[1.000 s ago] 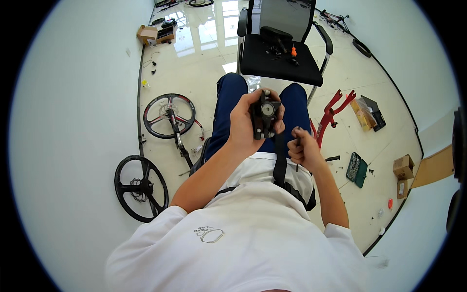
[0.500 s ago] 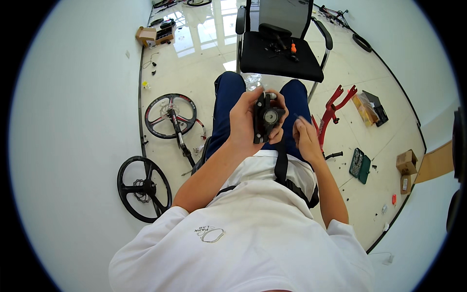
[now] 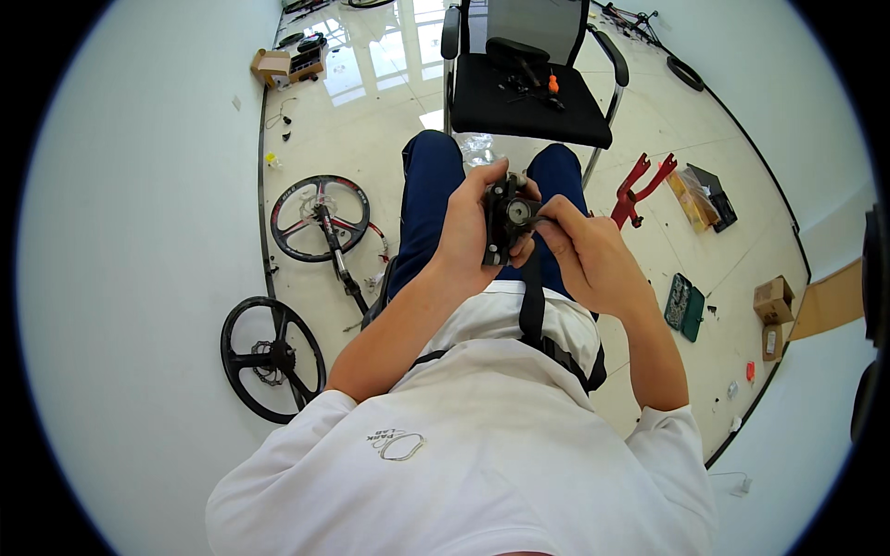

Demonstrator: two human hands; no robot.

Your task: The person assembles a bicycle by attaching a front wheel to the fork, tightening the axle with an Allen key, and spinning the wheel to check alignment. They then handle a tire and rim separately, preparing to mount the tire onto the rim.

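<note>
Black part (image 3: 505,221) clamped in left hand (image 3: 466,236), right hand (image 3: 579,255) pinching its side; could slip, drop onto floor (image 3: 371,120).

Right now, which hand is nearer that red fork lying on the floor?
Right. The right hand is beside the red fork; the left hand is farther, across the black part.

Small black blocky mechanical part (image 3: 506,221) with a round silvery opening on its face, held upright above the lap, clasped from the left, pinched at its right side
</note>
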